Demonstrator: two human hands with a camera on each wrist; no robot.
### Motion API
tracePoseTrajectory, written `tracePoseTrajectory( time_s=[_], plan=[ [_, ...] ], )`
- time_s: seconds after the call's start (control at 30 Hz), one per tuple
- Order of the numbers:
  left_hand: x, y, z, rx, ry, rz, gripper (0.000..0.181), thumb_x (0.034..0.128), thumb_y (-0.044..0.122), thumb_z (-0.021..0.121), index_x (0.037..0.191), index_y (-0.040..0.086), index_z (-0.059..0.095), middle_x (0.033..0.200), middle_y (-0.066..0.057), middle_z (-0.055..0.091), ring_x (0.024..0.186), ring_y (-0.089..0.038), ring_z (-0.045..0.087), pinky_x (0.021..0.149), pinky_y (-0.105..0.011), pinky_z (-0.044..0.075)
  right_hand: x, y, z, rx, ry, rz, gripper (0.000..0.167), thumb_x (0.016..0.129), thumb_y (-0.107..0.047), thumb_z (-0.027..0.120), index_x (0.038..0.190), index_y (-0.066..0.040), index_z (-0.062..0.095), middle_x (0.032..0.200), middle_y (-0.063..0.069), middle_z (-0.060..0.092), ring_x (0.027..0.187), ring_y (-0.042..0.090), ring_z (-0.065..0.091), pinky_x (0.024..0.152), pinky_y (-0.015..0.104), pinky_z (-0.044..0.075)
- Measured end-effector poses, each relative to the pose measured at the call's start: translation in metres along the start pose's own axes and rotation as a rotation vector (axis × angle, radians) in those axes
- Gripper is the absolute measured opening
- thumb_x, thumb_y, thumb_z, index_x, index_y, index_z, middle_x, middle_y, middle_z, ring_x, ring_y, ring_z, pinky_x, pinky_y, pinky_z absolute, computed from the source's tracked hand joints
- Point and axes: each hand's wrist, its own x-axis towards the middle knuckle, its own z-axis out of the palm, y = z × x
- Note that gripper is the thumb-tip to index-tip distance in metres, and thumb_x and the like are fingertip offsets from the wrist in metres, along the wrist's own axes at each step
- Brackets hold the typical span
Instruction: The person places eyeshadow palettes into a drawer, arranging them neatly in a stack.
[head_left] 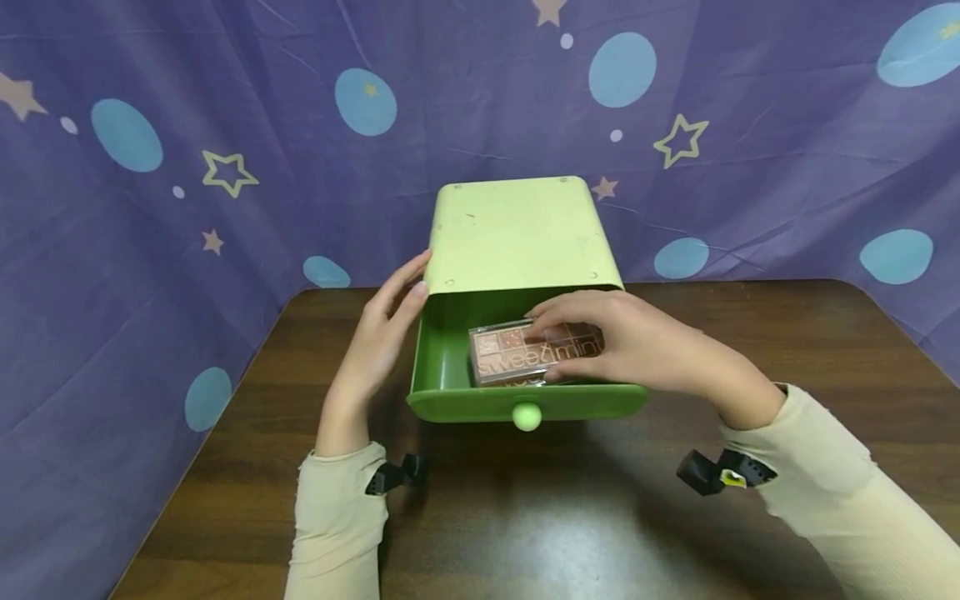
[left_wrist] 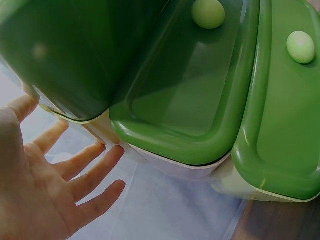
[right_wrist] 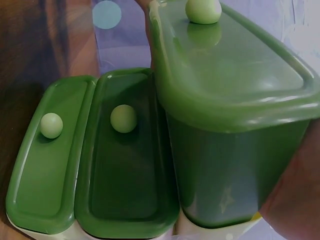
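Head view, left to right: the left hand (head_left: 371, 337) stands with thumb and fingers apart, fingertips at the left side of a pale green drawer cabinet (head_left: 521, 233); the left wrist view confirms the fingers extended and spread, gripping nothing. The eyeshadow palette (head_left: 510, 358), marked with lettering beginning "sweet", is inside the pulled-out top drawer (head_left: 442, 406), just behind its front panel; only the head view shows it. Whether its underside touches the drawer floor cannot be determined. The right hand (head_left: 622, 337) is clamped on the palette's right part, thumb at the near edge and fingers over the far edge. The right wrist view shows only a blurred part of this hand at its right margin. The cabinet stands on a dark wood-grain surface (head_left: 525, 525) before a purple curtain (head_left: 480, 75) bearing two yellow outlined stars. The head view reveals one drawer and one round knob (head_left: 527, 417); the right wrist view discloses, left to right, a bottom drawer (right_wrist: 42, 185), a middle drawer (right_wrist: 125, 175) and the top drawer, the lower two pushed in. Count: one cabinet, three drawers, three knobs, two hands, two pale sleeves, two black wrist devices (head_left: 726, 472). Partial lettering repeats below the palette's near edge; a second palette cannot be confirmed.
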Motion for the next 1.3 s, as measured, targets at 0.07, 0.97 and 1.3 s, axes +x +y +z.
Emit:
tracePoseTrajectory(
  time_s=[0.07, 0.97, 1.3],
  plan=[
    [0.0, 0.0, 0.0, 0.0, 0.002, -0.001, 0.048, 0.1044, 0.032, 0.047, 0.151, 0.022, 0.044, 0.15, -0.001, 0.044, 0.137, -0.015, 0.039, 0.112, -0.043, 0.032, 0.002, 0.0, 0.001, -0.015, 0.001, -0.008, 0.043, 0.081, -0.026, 0.084, 0.12, -0.017, 0.07, 0.126, -0.005, 0.064, 0.095, 0.007, 0.058, 0.083, 0.033, 0.05],
    [0.0, 0.0, 0.0, -0.005, 0.001, -0.003, 0.048, 0.1043, 0.031, 0.048, 0.151, 0.021, 0.044, 0.149, -0.002, 0.045, 0.136, -0.015, 0.04, 0.112, -0.042, 0.033, -0.036, 0.013, -0.012, 0.086, 0.276, -0.206, 0.045, 0.075, 0.009, 0.081, 0.115, -0.008, 0.073, 0.122, 0.004, 0.068, 0.115, 0.012, 0.061, 0.093, 0.022, 0.048],
    [0.0, 0.0, 0.0, -0.007, 0.001, -0.006, 0.048, 0.104, 0.032, 0.048, 0.151, 0.022, 0.044, 0.149, -0.002, 0.045, 0.136, -0.015, 0.04, 0.112, -0.042, 0.033, -0.066, 0.032, -0.02, 0.108, 0.471, -0.139, 0.033, 0.077, 0.011, 0.077, 0.11, 0.004, 0.072, 0.112, 0.009, 0.072, 0.109, 0.014, 0.064, 0.093, 0.023, 0.047]
  ],
)
